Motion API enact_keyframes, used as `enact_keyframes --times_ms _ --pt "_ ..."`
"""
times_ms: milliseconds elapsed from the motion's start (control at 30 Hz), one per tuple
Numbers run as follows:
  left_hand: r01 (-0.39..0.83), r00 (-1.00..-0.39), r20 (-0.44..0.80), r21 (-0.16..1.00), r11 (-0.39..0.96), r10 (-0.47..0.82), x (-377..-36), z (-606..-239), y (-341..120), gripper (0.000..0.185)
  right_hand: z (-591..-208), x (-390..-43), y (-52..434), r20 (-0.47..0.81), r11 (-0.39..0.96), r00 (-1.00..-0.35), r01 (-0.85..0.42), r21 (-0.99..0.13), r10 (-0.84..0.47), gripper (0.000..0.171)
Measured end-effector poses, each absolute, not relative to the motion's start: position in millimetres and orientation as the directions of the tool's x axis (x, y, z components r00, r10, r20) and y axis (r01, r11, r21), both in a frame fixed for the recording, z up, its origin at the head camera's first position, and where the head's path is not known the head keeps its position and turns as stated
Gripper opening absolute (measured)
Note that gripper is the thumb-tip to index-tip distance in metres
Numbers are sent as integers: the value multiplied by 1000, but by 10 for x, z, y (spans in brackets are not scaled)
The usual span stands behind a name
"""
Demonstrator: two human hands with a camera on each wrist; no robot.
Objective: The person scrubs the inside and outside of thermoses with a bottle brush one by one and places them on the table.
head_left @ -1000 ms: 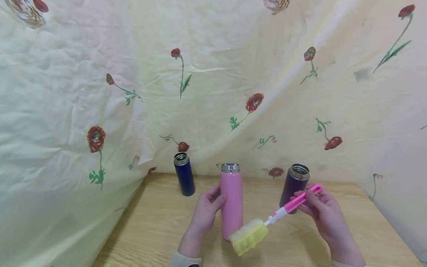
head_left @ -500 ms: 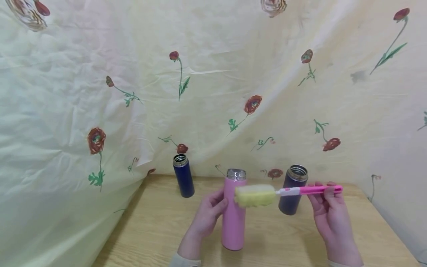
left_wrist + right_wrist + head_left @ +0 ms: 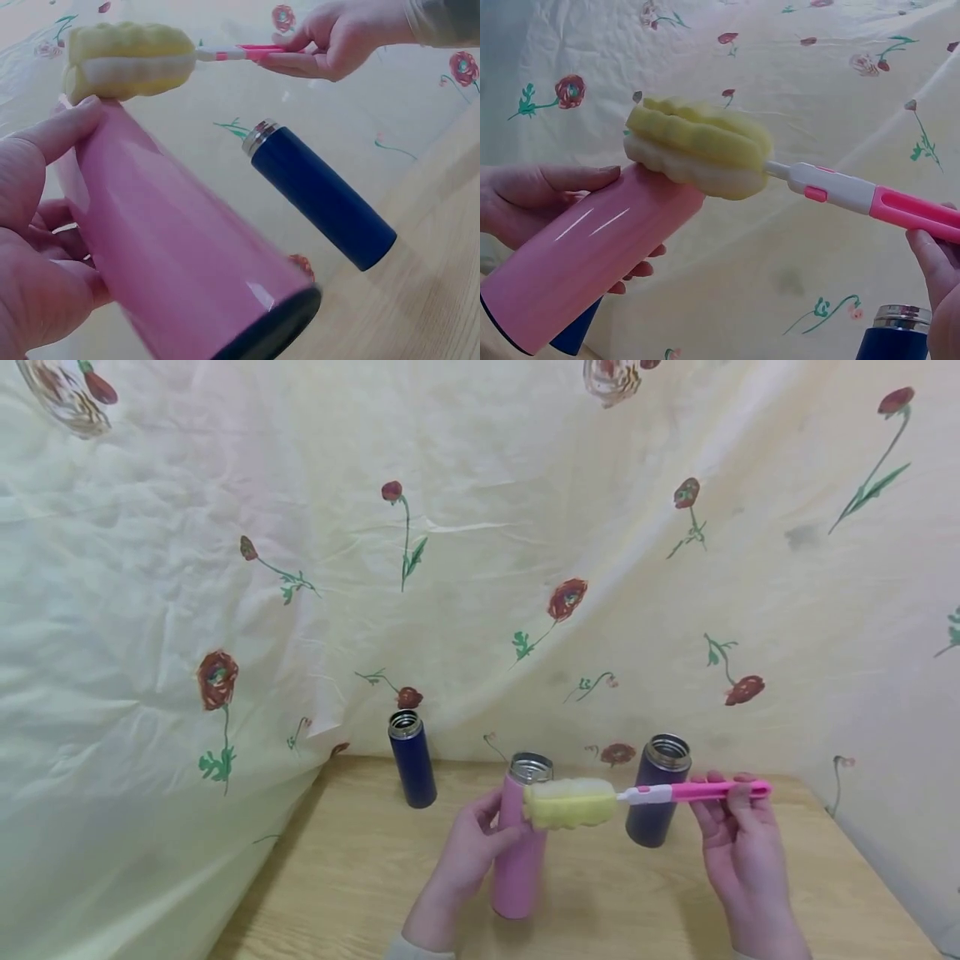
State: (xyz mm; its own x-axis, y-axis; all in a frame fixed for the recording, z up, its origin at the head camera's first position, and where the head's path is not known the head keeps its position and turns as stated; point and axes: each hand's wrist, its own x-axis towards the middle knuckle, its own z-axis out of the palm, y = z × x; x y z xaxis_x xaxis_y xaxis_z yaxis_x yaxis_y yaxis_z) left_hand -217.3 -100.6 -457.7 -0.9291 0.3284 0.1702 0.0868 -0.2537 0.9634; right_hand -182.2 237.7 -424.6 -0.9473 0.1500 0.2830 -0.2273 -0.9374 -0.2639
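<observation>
Pink bottle (image 3: 517,881), 1: left hand (image 3: 468,847) grips below the mouth (image 3: 532,767), presumably for steadiness. Sponge brush (image 3: 649,793), 1: right hand (image 3: 742,852) pinches handle (image 3: 699,791), sponge (image 3: 573,805) leftward of grip.

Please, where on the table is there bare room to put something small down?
Bare table is left of the left grip, in front of the left blue bottle; another patch is right of the right grip. The middle is crowded: pink bottle, brush and right blue bottle overlap in the head view.
</observation>
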Motion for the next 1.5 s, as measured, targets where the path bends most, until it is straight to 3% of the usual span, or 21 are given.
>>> enact_keyframes --times_ms 467,633,800,1033,1333,1500 --pt "139 -934 185 976 -169 304 -2191 -4588 -1023 52 -4244 -1801 2374 165 -953 -973 -198 -229 162 11" --pt "111 -941 160 978 -177 298 -2181 -4581 -1023 52 -4248 -1821 2344 202 -941 -967 -207 -269 155 14" --pt "99 -936 167 970 -223 311 -2172 -4582 -1027 54 -4290 -1841 2333 268 -901 -955 -223 -371 126 20" --pt "73 -947 147 964 -257 284 -2168 -4560 -1046 58 -4318 -1845 2348 267 -794 -960 -228 -563 86 21" --pt "96 -949 178 950 -297 260 -2216 -4612 -1050 57 -4325 -1840 2374 242 -494 -970 -199 -846 -23 22" --pt "117 -957 191 943 -313 217 -2217 -4604 -1043 58 -4339 -1849 2339 244 -397 -966 -192 -897 -85 19"
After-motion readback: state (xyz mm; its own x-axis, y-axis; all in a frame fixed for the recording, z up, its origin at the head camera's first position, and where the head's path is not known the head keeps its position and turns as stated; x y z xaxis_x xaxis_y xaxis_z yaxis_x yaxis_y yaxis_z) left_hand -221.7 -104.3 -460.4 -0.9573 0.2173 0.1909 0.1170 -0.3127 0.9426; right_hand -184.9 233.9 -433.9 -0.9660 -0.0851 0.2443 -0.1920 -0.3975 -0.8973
